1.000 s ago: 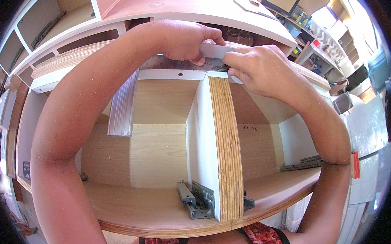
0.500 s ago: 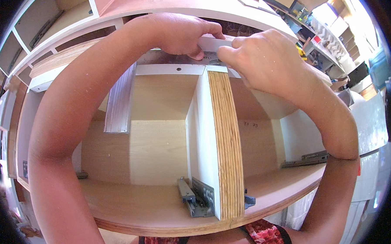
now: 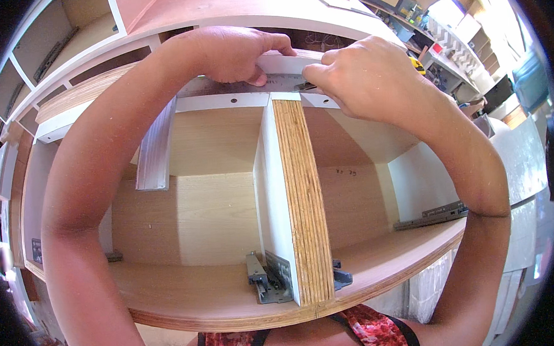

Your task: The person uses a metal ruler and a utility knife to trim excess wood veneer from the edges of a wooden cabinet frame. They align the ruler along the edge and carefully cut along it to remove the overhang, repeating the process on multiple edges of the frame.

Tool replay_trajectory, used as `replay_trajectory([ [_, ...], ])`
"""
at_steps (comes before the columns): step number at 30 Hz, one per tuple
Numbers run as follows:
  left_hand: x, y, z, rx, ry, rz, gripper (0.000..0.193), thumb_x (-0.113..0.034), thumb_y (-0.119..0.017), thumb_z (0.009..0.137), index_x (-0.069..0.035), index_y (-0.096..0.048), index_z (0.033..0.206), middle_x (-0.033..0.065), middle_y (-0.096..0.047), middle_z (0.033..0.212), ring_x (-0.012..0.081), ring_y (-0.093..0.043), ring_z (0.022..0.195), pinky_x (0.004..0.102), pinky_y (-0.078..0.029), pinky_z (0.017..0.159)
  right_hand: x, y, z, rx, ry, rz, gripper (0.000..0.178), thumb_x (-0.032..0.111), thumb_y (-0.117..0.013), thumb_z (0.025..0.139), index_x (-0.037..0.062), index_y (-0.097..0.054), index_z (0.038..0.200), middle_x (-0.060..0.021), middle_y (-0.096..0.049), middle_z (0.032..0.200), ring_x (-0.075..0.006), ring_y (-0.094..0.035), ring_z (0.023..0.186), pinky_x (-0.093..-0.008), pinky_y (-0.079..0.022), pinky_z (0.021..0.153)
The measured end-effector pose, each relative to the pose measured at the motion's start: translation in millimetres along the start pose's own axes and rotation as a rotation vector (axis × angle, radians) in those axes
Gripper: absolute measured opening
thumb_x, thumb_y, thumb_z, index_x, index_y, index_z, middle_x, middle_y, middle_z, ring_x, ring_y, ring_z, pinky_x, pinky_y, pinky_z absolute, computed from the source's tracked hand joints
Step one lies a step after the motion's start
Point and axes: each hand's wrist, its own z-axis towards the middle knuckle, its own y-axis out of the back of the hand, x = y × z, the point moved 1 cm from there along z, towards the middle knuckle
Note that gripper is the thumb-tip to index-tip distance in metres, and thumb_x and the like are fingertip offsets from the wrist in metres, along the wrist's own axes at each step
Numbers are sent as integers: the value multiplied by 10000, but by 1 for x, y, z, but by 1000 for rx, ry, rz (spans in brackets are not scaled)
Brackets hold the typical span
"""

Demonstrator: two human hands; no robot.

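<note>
There's writing here: small dark handwritten characters, just a short scrawl, on the wood-grain panel in the right-hand compartment. Up top, faint dark marks run along the grey metal strip, too small to make out from here. And pale flecks dot the dark drawer-runner bracket, print or holes, I can't tell.
</note>
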Motion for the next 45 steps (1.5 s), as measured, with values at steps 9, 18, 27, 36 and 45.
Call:
replay_trajectory([
  [9, 0, 1, -3, 18, 46, -36, 717, -105, -801, 865, -190, -544, 1530, 192, -708, 1351, 401, -665, 1270, 510, -505, 1084, 2, 3, 3, -210, 43, 117, 222, 245, -681, 1009, 184, -697, 1222, -69, -723, 887, -317, -759, 847, -475, -594, 736],
  [18, -1, 3, -3, 23, 25, -102, 721, -87, -785, 861, -188, -575, 1543, 181, -713, 1356, 374, -681, 1246, 497, -521, 1074, -8, -33, -13, -160, -146, 487, 394, 422, -719, 948, 84, -714, 1151, -193, -775, 1025, -410, -757, 1016, -557, -591, 869],
  [27, 6, 6, -3, -1, -46, -59, 728, -130, -793, 882, -201, -573, 1572, 195, -723, 1341, 365, -690, 1233, 483, -523, 1077, 2, -47, -7, -117, -347, 609, 381, 352, -781, 886, 92, -797, 1164, -226, -781, 985, -413, -763, 940, -535, -594, 874],
  [36, 15, -3, -3, -47, -95, -189, 478, -214, -594, 1097, -167, -593, 1573, 183, -714, 1345, 300, -674, 1218, 416, -500, 1088, 4, -45, -5, -166, -363, 636, 345, 344, -769, 867, 38, -795, 1024, -249, -753, 861, -434, -761, 847, -532, -602, 818],
  [45, 7, 1, -1, 49, -20, -251, 559, -220, -673, 1053, -170, -565, 1599, 162, -678, 1403, 281, -653, 1246, 407, -496, 1114, 0, -44, -5, -149, -392, 689, 381, 353, -792, 857, 2, -769, 1005, -271, -735, 846, -445, -752, 837, -525, -597, 804],
])
